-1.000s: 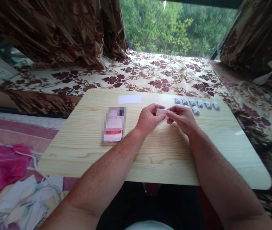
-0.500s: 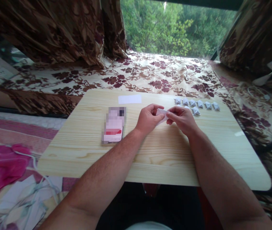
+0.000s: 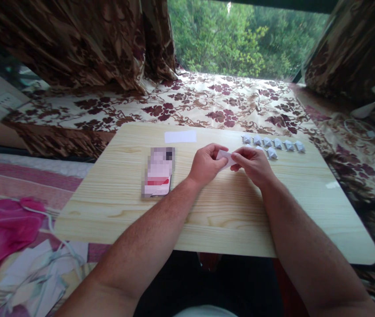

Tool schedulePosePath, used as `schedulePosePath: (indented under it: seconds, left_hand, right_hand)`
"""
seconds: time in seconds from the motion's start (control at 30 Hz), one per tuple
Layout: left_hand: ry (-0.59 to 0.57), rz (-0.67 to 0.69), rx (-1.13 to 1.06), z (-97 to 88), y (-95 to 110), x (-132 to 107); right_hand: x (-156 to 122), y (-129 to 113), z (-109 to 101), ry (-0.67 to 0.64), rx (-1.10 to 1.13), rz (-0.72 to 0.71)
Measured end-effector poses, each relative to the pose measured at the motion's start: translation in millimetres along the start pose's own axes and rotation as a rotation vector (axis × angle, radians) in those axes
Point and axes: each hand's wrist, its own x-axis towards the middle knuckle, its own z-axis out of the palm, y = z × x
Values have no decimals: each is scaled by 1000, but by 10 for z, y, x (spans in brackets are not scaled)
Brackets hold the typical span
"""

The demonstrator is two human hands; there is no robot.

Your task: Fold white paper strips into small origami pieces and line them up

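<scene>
On the pale wood-grained rectangular table [image 3: 108, 215], the nearer row of white faceted paper pieces [image 3: 272, 153] is partly hidden by the right hand [image 3: 252, 165], which with the left hand [image 3: 205, 164] pinches a small, half-covered white paper [image 3: 225, 159].

No readable text, label or number in view
The phone [image 3: 157, 171] is pixelated, and no letter or digit can be made out on it, even on its red band [image 3: 158, 181]; the white paper strip [image 3: 180, 136] bears no writing that can be read
</scene>
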Motion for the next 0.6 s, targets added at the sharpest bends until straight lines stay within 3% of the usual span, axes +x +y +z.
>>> schedulePosePath:
  seconds: [0.3,0.6]
  left_hand:
    - [-15,6,-2,6,1,1]
    - [-79,55,-36,18,-9,5]
  right_hand:
    - [17,14,9,42,28,-33]
    - [33,37,-32,57,139,23]
